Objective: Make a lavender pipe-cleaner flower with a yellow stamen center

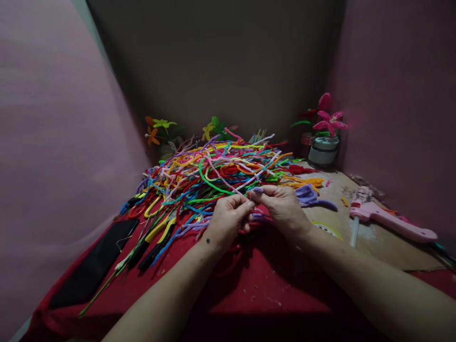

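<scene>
My left hand and my right hand meet in front of a heap of coloured pipe cleaners. Between my right thumb and fingers is a small purple fuzzy piece. The fingertips of my left hand are pinched together right beside it; what they grip is too small to make out. More purple fuzzy pieces lie just beyond my right hand on a tan board.
A pink glue gun rests on the board at the right. Pliers and a black flat object lie at the left on the red cloth. Fuzzy flowers stand behind, one pink above a pale jar.
</scene>
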The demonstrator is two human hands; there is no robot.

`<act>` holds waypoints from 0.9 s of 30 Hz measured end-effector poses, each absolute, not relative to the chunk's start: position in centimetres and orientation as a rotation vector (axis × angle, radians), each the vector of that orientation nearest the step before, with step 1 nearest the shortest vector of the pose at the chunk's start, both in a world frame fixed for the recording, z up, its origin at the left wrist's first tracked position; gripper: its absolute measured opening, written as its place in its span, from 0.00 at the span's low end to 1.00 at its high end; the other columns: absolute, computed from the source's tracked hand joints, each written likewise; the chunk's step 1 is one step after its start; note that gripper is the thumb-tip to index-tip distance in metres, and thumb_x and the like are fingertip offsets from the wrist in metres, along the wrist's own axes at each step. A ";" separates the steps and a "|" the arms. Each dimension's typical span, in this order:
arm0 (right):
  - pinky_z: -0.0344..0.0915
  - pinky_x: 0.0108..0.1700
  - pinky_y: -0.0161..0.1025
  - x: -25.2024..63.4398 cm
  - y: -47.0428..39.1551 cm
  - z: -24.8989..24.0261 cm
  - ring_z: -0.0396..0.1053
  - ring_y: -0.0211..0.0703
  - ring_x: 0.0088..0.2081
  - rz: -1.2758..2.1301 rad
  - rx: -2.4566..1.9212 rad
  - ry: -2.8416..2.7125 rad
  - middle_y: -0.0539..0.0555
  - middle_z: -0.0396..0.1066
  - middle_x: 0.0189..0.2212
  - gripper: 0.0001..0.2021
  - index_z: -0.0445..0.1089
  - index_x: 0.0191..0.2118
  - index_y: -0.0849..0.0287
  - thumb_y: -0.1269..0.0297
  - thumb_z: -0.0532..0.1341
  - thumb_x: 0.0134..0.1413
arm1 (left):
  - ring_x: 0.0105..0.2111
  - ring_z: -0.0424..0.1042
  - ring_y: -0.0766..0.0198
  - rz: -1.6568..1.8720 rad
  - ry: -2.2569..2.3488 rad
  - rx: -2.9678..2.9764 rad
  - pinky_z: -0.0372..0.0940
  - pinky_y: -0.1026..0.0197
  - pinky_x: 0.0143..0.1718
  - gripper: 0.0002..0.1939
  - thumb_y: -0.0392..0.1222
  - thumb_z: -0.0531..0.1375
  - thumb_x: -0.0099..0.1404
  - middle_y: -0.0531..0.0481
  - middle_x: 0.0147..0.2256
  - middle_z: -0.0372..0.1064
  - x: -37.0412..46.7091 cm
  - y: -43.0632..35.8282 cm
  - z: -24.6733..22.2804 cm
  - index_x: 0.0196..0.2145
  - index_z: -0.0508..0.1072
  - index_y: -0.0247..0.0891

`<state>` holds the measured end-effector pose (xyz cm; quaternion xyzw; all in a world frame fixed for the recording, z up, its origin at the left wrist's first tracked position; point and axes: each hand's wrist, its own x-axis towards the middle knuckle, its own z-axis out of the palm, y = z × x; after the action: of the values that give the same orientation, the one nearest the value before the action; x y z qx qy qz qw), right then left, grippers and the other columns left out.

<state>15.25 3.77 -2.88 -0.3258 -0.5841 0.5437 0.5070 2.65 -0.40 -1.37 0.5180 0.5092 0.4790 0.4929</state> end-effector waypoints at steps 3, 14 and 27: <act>0.58 0.28 0.33 15.1 3.6 -3.1 0.62 0.34 0.23 1.364 -0.766 -1.348 0.49 0.67 0.20 0.12 0.71 0.24 0.63 0.57 0.63 0.43 | 0.11 0.58 0.75 1.162 1.236 1.234 0.52 0.71 0.14 0.11 0.43 0.60 0.53 0.56 0.16 0.63 2.6 -0.2 -1.6 0.20 0.65 0.33; 0.61 0.20 0.32 14.4 3.7 -3.6 0.63 0.33 0.16 1.822 -0.587 -1.112 0.48 0.66 0.17 0.12 0.69 0.28 0.63 0.58 0.65 0.42 | 0.16 0.64 0.73 1.192 1.165 1.219 0.57 0.70 0.19 0.10 0.42 0.60 0.53 0.50 0.20 0.68 2.2 0.2 -1.7 0.24 0.69 0.30; 0.60 0.23 0.32 14.5 3.7 -3.4 0.61 0.32 0.19 1.533 -0.827 -1.228 0.47 0.66 0.17 0.10 0.65 0.21 0.63 0.62 0.64 0.40 | 0.22 0.67 0.69 1.366 1.400 1.536 0.62 0.68 0.24 0.06 0.41 0.57 0.55 0.54 0.23 0.67 2.2 0.3 -2.4 0.27 0.70 0.35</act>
<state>14.55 3.70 -3.36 -0.3395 -0.5042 0.6295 0.4840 2.23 0.31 -2.44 0.5847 0.5332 0.5202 0.3213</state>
